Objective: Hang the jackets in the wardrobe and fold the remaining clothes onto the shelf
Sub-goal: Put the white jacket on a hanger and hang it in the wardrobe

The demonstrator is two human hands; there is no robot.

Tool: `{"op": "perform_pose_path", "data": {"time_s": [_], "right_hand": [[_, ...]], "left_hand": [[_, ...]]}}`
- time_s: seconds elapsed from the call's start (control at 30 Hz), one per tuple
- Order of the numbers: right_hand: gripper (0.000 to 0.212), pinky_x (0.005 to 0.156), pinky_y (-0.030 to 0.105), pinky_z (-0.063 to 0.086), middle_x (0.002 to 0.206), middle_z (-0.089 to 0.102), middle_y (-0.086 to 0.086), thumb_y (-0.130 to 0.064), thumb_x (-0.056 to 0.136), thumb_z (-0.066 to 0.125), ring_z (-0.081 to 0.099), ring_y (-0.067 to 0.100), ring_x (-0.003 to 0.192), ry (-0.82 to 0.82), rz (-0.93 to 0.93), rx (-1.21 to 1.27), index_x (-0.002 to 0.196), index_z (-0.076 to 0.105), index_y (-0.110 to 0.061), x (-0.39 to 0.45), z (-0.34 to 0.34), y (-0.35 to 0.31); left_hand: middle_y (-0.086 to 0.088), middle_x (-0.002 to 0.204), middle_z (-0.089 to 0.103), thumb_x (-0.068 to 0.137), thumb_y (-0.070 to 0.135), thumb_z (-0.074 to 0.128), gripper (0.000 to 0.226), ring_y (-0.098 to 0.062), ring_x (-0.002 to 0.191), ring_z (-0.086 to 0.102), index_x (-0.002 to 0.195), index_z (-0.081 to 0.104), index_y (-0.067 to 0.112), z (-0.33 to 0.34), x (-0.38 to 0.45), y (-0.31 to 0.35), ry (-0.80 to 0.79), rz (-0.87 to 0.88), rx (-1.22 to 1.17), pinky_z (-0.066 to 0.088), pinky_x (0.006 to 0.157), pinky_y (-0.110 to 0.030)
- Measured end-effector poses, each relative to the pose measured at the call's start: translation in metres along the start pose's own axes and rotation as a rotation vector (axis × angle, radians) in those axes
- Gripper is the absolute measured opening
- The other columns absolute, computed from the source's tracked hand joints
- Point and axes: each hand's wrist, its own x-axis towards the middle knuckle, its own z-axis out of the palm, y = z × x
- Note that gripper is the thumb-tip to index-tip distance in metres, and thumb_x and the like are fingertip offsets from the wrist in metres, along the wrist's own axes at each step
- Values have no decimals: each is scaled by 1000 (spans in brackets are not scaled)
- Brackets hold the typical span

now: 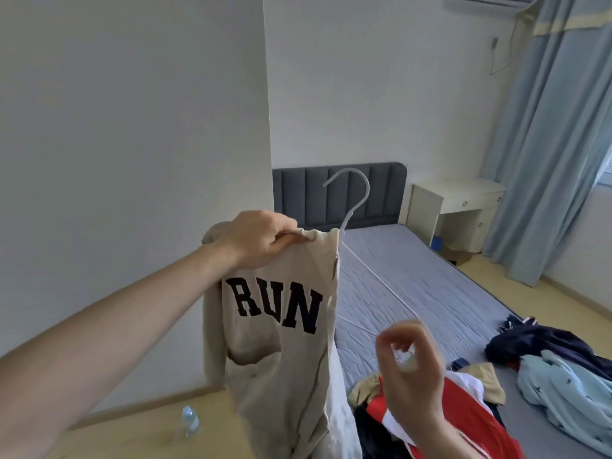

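Left hand [261, 238]: raised at centre; fingers curled round the bunched collar of the jacket [278, 329], which is gripped at its top edge.
Jacket: beige, "RUN" printed in dark letters across the side turned to the camera; held up in the air at the bed's left edge, hanging down from the grip. A pocket is seen low on it.
Hanger [351, 197]: white; hook standing up out of the collar just right of the left hand. One thin arm is seen running down to the right, outside the cloth.
Right hand [410, 362]: blurred, low at right, over the bed; fingers loosely curled, thumb and forefinger close together. Whether the hanger's arm is touched cannot be told; nothing is seen gripped.
Bed [414, 286]: blue-grey mattress, dark grey headboard [337, 193] against the far wall.
Clothes pile [463, 415]: red, white, tan and dark pieces heaped on the near end of the bed, below the right hand.
Other clothes: a dark garment [536, 342] and a pale blue one [569, 392] lying at the right of the bed, touching each other.
Bottle [190, 420]: clear plastic, lying on the floor below the left arm, near the wall.
Table [457, 207]: white, beside the headboard, near the blue curtain [543, 127].
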Motion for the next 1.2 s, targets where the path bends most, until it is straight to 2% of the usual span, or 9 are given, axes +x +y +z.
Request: {"op": "perform_pose_path", "data": {"time_s": [0.13,0.23,0.47,0.57,0.7,0.87,0.93,1.07,1.2], "right_hand": [[34,51,25,44,67,63,-5,5,83,72,55,16,56,-175,474,34,79,65,-29,-52,20,19],[19,62,17,50,87,72,-13,-18,85,77,66,7,70,-363,746,-13,88,70,-35,-58,36,27],[9,55,16,41,68,67,-11,-31,69,69,49,-3,58,-773,680,26,71,67,-39,-52,68,23],[32,56,31,32,57,49,1,-27,84,67,35,8,57,-738,681,-145,60,49,-16,-48,68,45],[46,51,28,26,51,40,-7,-22,95,66,33,6,50,-598,696,-211,54,45,-21,-11,39,74],[25,57,41,53,68,71,8,-29,94,70,65,25,62,-457,596,-287,76,78,-14,81,1,84],[21,51,26,53,72,74,-4,-35,97,67,71,18,70,-415,569,-277,84,80,-24,118,-7,74],[35,45,10,39,54,62,-18,-37,96,66,57,-1,52,-318,489,-234,61,73,-37,182,-9,33],[18,52,24,42,69,63,-1,-34,92,66,54,13,61,-435,570,-14,84,77,-22,220,-2,-35]], "left_hand": [[8,67,61,98,67,35,55,-11,64,54,82,66,24,-5,-1,-5,60,-12,-6,43,57,-33],[7,60,55,97,76,30,64,-12,61,52,75,60,23,-14,-4,-5,114,-13,-18,36,53,-29],[9,59,55,96,75,34,58,-12,60,51,74,60,28,-45,-17,0,193,-8,-27,37,53,-29],[8,61,60,96,75,33,59,-12,63,52,85,69,30,-59,-29,-4,197,-16,-32,39,55,-29],[4,56,52,95,77,30,67,-14,60,51,73,59,21,-69,-51,-19,153,-36,17,35,52,-26],[0,52,40,98,71,36,63,-16,48,39,63,39,18,-70,-73,-38,24,-49,-6,28,48,-30],[4,51,43,96,73,32,64,-14,50,43,64,42,20,-66,-74,-43,-23,-28,60,28,47,-29],[9,61,55,89,84,11,75,-9,58,52,72,54,25,-53,-70,-54,-97,-99,211,33,52,-31],[13,65,51,91,79,15,65,-18,68,52,68,52,31,-42,-62,-70,-109,-278,251,34,55,-33]]}}
